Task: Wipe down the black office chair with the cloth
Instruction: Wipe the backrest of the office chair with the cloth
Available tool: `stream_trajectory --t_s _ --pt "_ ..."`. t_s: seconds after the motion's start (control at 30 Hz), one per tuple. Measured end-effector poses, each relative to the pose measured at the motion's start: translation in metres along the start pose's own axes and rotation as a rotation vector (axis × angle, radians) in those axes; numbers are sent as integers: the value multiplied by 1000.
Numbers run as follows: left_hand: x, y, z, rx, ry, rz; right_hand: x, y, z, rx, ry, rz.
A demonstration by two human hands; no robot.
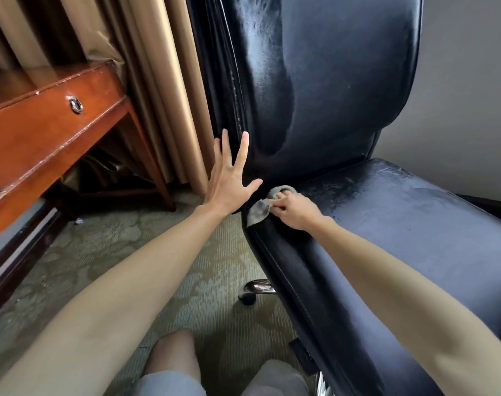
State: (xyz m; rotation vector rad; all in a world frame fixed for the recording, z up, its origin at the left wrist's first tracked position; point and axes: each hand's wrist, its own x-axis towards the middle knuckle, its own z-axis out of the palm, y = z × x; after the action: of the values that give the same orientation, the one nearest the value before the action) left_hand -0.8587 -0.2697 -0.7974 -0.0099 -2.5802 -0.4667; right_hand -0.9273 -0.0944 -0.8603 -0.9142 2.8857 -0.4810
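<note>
Cloth [261,207], grey and bunched, pinched in the closed fingers of the right hand [293,211] and pressed into the crease where the backrest [329,81] of the black office chair [401,224] meets the seat, at the seat's near-left corner, likely because dust gathers in that seam. Left hand [229,178] spread flat with fingers apart, empty, laid against the backrest's left edge, apparently to brace the chair and stop it rolling or swivelling on its castor [248,295] under the wiping pressure. Streaky sheen across the seat and backrest, suggesting wiping well under way.
</note>
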Motion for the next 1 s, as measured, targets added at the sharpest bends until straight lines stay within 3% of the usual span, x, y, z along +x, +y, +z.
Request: stream_trajectory --t_s 0.2,0.4,0.53,0.63,0.77,0.87,1.0 --pt "7 3 5 -49 21 -17 18 45 -10 15 47 194" --pt "-8 -7 9 -69 -83 -16 22 -3 10 15 -2 44" --pt "-30 -16 29 -1 -282 -67 14 9 -1 30 5 -20" --pt "-41 -6 37 158 -375 -26 13 47 -15 4 111 145" --pt "-38 13 46 207 -474 34 18 77 -21 36 53 289" --pt "-33 13 53 200 -652 -1 22 55 -18 -25 20 206" --pt "-28 11 53 204 -706 -6 13 26 -8 -37 -13 41"
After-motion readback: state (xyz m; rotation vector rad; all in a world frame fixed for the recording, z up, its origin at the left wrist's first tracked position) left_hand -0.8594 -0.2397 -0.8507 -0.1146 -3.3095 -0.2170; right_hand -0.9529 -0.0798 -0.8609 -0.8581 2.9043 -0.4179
